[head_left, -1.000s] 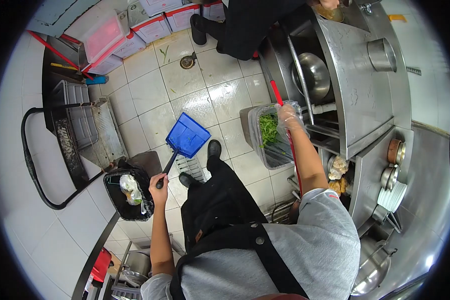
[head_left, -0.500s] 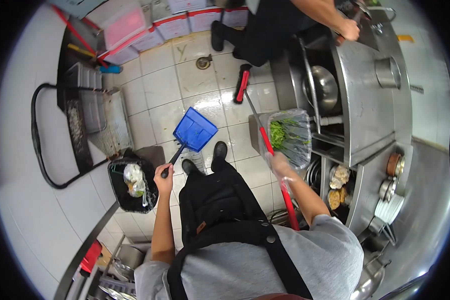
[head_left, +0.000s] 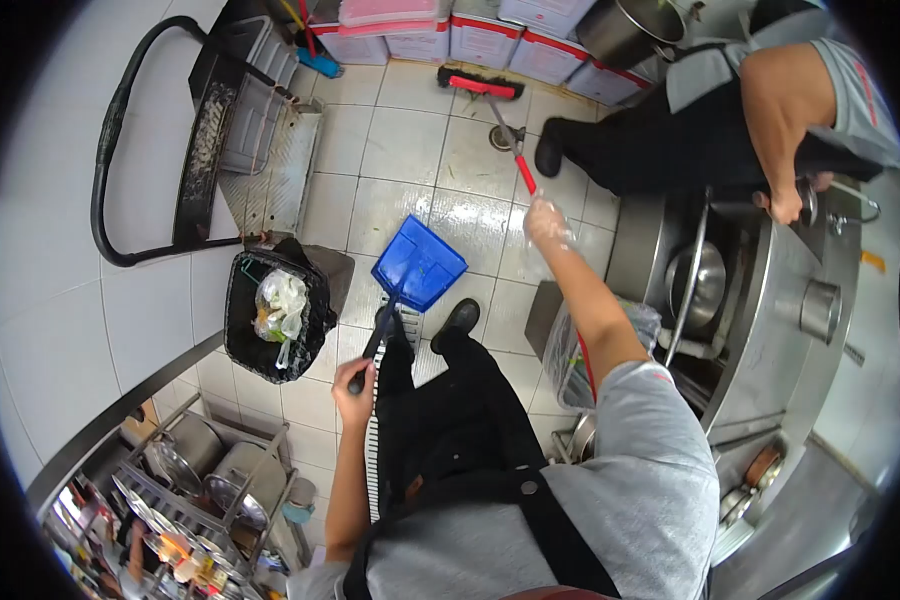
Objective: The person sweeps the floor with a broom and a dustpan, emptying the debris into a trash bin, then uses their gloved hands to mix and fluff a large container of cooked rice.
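Note:
My left hand (head_left: 353,386) is closed round the black handle of a blue dustpan (head_left: 425,262), whose pan lies on the floor tiles in front of my shoes. Small green bits show on the pan. With a clear plastic glove on it, my right hand (head_left: 547,226) grips the red-and-grey stick of a broom (head_left: 483,87). The broom's red head with dark bristles rests on the floor far ahead, close to the white boxes. A round floor drain (head_left: 506,138) lies beside the stick.
A black-lined trash bin (head_left: 279,318) stands at my left, near a cart (head_left: 300,165). On the right are a clear-lined bin (head_left: 567,360) and a steel sink counter (head_left: 785,330). A co-worker's arm (head_left: 785,130) reaches over the sink. White boxes (head_left: 483,42) line the far wall.
My right arm has stretched forward, carrying the broom head away from the sink side to the boxes. My left hand still holds the dustpan. The view has turned and shifted.

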A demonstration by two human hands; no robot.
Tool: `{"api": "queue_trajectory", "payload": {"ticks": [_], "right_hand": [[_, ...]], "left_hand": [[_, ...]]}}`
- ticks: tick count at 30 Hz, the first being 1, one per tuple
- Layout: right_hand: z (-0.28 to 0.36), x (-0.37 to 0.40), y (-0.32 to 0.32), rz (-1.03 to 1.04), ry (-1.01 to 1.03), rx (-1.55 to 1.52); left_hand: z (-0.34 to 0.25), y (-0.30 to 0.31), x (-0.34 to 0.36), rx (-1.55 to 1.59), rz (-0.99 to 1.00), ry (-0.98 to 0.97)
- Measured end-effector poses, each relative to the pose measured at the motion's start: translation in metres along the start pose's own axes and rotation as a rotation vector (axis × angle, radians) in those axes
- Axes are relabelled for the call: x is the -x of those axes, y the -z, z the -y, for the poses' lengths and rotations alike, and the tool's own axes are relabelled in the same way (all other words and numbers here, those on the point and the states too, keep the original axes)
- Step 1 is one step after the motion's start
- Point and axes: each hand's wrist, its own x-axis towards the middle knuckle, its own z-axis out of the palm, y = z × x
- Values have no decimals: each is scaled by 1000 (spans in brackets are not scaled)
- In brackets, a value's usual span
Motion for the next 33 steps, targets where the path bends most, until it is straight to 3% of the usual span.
{"api": "queue_trajectory", "payload": {"ticks": [1,3,4,7,8,11,12,14,17,22,25,27,29,31,33], "right_hand": [[11,-24,5,2,-15,-28],[27,-78,6,47,-62,-94],[35,-100,2,21,-25,13],[65,-109,3,25,-35,-5],[59,-123,-25,60,-51,-54],[31,-96,-68,106,-74,26],[11,-95,-91,201,-182,-60],[-19,-28,-96,233,77,88],[-53,89,-86,380,60,107],[-81,200,-8,424,193,-116],[-63,194,8,370,176,-155],[-46,154,-1,341,39,-120],[-47,106,-38,332,17,-84],[-47,107,-59,357,17,-22],[-58,124,-95,426,28,39]], "left_hand": [[-6,3,9,32,-40,113],[-10,9,22,11,-81,170],[-2,12,29,1,-91,151],[-13,16,44,88,-140,300],[-4,18,49,48,-139,262],[-5,19,56,131,-173,324],[3,21,57,129,-172,325],[21,27,62,13,-114,227],[15,24,51,85,-136,321],[46,27,36,-66,-87,202],[52,22,26,-91,-40,162],[47,14,15,-101,-47,146],[50,1,9,-90,-59,130],[37,-9,-2,-129,-74,48],[33,-18,-10,-107,-89,108]]}}
